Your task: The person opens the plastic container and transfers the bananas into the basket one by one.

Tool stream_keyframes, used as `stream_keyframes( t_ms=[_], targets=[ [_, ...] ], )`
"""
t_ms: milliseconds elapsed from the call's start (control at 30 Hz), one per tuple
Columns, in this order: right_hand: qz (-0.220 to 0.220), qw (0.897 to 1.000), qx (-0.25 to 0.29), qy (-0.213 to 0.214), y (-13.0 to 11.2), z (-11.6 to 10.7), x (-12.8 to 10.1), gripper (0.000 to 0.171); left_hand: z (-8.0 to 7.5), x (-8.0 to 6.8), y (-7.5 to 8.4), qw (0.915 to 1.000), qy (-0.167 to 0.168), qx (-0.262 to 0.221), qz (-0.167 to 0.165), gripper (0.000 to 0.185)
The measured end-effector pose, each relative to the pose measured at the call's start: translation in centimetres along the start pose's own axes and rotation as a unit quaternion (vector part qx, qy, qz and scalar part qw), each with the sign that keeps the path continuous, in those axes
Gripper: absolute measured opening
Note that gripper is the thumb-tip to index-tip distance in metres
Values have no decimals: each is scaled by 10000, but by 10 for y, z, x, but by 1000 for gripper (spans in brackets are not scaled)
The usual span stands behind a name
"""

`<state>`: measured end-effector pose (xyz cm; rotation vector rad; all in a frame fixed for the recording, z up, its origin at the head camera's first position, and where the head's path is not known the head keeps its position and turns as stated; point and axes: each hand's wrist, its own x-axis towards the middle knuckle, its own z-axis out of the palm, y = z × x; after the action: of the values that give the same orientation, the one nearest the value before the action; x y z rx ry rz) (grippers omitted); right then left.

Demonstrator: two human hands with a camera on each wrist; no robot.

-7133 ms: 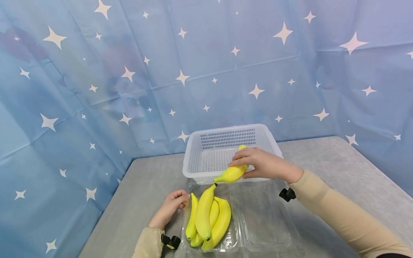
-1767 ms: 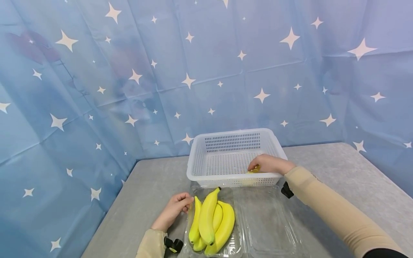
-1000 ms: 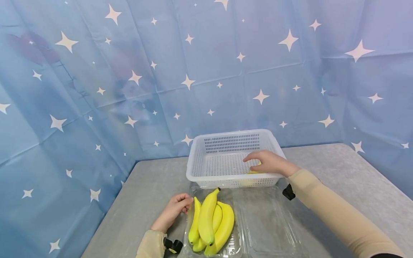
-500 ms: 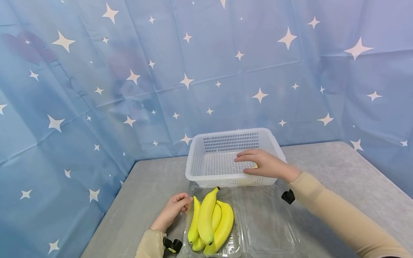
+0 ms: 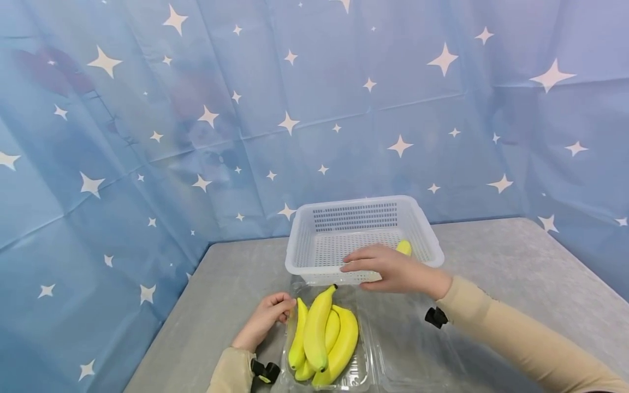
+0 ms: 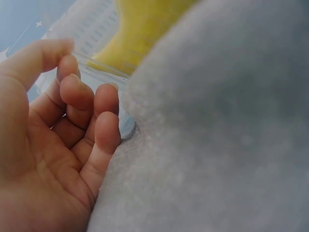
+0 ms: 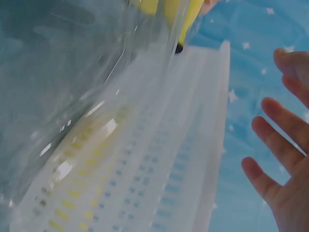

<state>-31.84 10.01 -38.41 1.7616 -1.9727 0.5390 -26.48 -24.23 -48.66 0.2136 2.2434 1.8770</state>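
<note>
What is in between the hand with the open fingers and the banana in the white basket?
In the head view, nothing: the right hand hovers over the basket's near rim, and the banana in the basket peeks out just behind it.

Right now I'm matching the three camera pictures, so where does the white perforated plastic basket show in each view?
Head: the white perforated plastic basket sits mid-frame on the grey table, beyond the clear tray.
Left wrist: a blurred strip of it at the top, behind the fingers.
Right wrist: its slotted wall fills the centre, beside the open right hand.
Shared landmark: the yellow bananas in the tray, near the basket.
</note>
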Motion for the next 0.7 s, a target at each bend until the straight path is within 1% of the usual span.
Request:
stream_keyframes(
  t_ms=[167, 467, 700],
  targets=[
    [-172, 9998, 54, -128, -8, 8, 6, 52, 0, 2, -2, 10000, 4, -45, -27, 23],
    [-97, 9981, 328, -521, -16, 15, 13, 51, -1, 3, -3, 10000, -21, -35, 34, 22],
    [59, 9936, 524, -1000, -26, 23, 20, 48, -1, 3, -2, 10000, 29, -57, 5, 22]
  ],
)
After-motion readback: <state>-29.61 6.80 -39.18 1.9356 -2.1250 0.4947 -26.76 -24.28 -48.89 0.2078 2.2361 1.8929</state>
